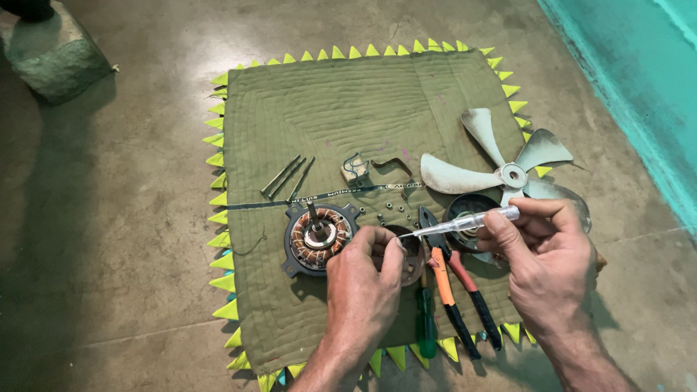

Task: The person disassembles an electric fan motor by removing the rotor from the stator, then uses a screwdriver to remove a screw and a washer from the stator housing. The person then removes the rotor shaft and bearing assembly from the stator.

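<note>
My right hand holds a clear-handled tester screwdriver, its thin tip pointing left toward my left hand. My left hand pinches a small part at a round dark motor cover, mostly hidden under my fingers. Just left of that hand lies a motor stator with copper windings and an upright shaft. Orange-handled pliers and a green-handled screwdriver lie between my hands.
Everything sits on a green quilted mat with yellow triangle edging on a concrete floor. A pale fan blade, another dark round cover, long bolts, small nuts and a small capacitor block lie on it. A turquoise wall stands at right.
</note>
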